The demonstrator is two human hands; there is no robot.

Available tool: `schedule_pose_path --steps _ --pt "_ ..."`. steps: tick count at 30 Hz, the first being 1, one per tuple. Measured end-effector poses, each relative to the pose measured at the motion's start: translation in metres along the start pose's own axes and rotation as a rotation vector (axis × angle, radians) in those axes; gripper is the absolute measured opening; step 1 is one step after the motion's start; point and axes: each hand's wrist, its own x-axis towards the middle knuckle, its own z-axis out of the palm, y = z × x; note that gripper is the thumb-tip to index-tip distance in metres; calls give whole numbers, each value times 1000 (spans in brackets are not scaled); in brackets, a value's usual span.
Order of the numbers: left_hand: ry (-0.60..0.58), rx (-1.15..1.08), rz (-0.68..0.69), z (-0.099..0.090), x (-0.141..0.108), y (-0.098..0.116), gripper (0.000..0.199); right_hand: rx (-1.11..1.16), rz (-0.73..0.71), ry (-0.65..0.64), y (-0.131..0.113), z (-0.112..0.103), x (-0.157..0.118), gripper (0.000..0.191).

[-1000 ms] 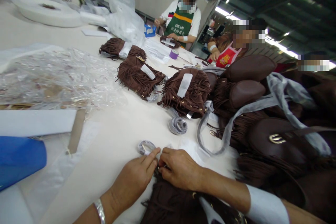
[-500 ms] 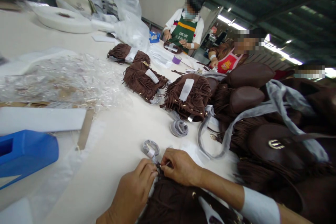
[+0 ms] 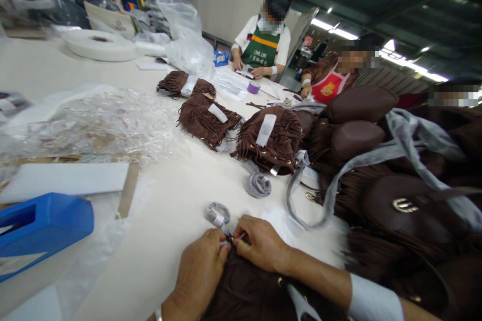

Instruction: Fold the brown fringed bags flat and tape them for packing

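Observation:
A dark brown bag (image 3: 248,286) lies at the table's near edge, under my hands. My left hand (image 3: 201,266) pinches at the bag's upper edge, where a strap wrapped in clear plastic (image 3: 219,218) joins it in a small coil. Close against it, the fingertips of my right hand (image 3: 261,243) pinch a thin pale strip at the same spot; what exactly lies between the fingers is too small to make out. A white band (image 3: 372,297) circles my right forearm. Below my right wrist, a pale wrapped piece (image 3: 301,303) lies on the bag.
Fringed brown bags (image 3: 267,135) lie ahead. More brown bags (image 3: 402,210) and a long wrapped strap (image 3: 350,165) are piled right. At left are a blue tape dispenser (image 3: 56,230) and crumpled plastic (image 3: 105,125). Co-workers (image 3: 261,45) work across the table.
The view has shifted slightly, so the table things sit a little lower and to the right. Both hands keep pinching at the same place, with my left wrist now showing a band.

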Motion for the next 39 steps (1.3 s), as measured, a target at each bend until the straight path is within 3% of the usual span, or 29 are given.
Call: schedule_pose_path --steps 22,29,34,39 --pt "46 116 -115 18 -9 9 22 53 26 26 -3 0 -3 10" --pt "65 -50 -137 13 -10 7 17 28 -59 -23 -3 -4 -7 13" --pt "-23 -217 -189 6 -7 1 12 21 -114 -56 -4 -8 -10 14" --pt "-78 -280 -130 5 -1 -8 10 54 -124 -27 -7 -9 -11 19"
